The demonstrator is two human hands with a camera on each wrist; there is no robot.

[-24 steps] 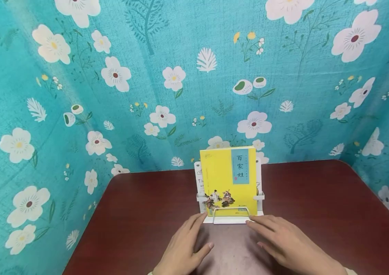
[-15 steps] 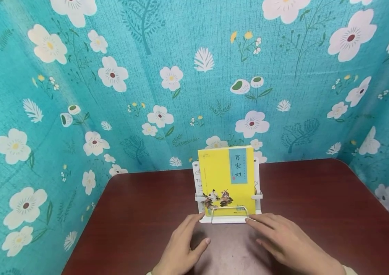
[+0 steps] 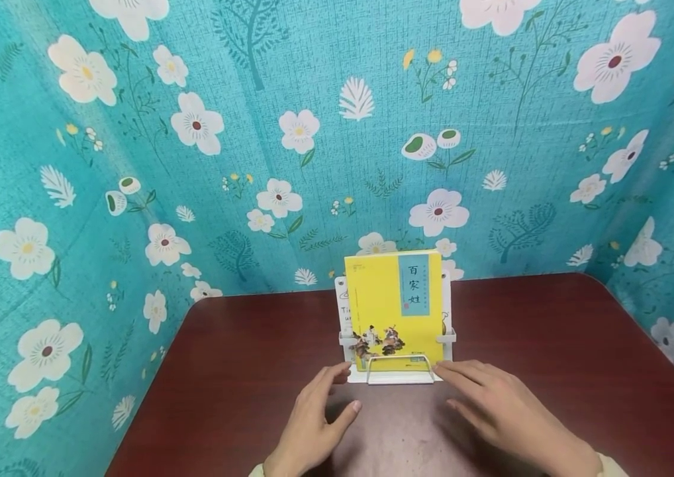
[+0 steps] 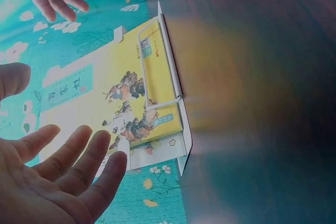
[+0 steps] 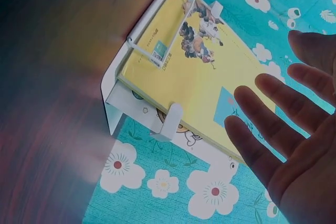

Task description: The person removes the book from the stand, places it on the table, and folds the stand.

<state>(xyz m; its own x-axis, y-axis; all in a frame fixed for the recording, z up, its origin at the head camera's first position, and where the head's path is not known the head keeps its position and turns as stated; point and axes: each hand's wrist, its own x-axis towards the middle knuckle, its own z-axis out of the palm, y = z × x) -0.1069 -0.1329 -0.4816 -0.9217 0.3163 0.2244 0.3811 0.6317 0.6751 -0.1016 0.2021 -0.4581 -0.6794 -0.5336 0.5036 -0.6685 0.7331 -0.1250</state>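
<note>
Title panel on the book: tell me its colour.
The panel is light blue, on the yellow book; the head view shows it best.

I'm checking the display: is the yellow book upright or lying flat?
Upright: the yellow book stands in the white stand, a wire bar across its lower front.

A curtained-off nook, the kind of room beyond unclear: turquoise floral curtain [image 3: 349, 159] backs and flanks a dark reddish-brown worktop [image 3: 241, 371].
</note>
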